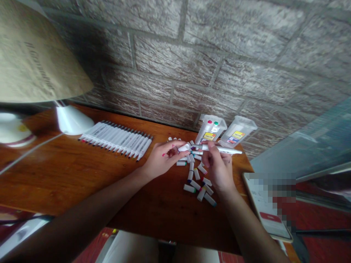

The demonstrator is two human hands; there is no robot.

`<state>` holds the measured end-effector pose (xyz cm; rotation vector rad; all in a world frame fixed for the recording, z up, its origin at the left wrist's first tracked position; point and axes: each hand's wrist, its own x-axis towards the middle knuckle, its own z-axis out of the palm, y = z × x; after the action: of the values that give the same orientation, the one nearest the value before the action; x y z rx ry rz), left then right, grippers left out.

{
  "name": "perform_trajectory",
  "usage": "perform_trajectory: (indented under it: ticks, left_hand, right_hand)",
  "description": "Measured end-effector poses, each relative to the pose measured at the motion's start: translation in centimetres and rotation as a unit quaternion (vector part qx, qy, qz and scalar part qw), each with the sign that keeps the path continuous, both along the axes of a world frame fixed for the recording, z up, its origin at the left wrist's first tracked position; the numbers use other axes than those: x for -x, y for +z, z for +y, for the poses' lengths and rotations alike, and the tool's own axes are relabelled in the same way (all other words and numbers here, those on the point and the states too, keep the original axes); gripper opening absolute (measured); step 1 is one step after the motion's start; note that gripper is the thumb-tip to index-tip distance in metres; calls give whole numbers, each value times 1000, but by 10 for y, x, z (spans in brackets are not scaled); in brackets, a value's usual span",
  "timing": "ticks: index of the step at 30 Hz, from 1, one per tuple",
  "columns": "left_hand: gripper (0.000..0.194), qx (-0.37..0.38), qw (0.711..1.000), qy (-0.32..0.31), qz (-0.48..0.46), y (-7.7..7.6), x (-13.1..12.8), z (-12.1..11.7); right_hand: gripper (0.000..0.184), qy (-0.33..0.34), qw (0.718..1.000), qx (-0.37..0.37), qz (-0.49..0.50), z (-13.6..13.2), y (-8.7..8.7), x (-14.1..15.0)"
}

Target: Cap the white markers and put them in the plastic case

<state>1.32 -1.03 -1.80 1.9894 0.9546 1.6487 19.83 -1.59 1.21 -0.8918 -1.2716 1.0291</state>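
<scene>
Between the fingers of my left hand (161, 157) is a white marker cap (184, 148). My right hand (218, 166) grips a white marker (223, 149) lying nearly level, its grey end pointing at the cap. Whether that end touches the cap I cannot tell. Below and between both hands, loose white caps (189, 188) with coloured ends are scattered on the wooden table (117, 193). To the left of my left hand, a row of uncapped white markers (117, 138) lies side by side. Pink ink marks show on my left hand.
Two clear plastic cases (237, 131) stand by the brick wall (164, 62), one with a red and a green piece inside. A lamp (72, 118) with a big shade and a white cup-like object (13, 129) are at left. A tablet (267, 208) lies at the right edge.
</scene>
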Motion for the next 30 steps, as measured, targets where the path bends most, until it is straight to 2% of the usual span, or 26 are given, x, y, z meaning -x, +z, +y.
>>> perform_trajectory:
  ticks: [8, 15, 30]
  left_hand:
    - [22, -23, 1000, 5, -2, 1, 0, 0]
    - [23, -38, 999, -2, -5, 1, -1, -1]
    - [21, -43, 999, -5, 6, 2, 0, -3]
  right_hand:
    - [30, 52, 998, 26, 21, 1, -4, -1]
    - [36, 50, 998, 39, 11, 2, -3, -1]
    - [37, 33, 999, 18, -4, 2, -2, -1]
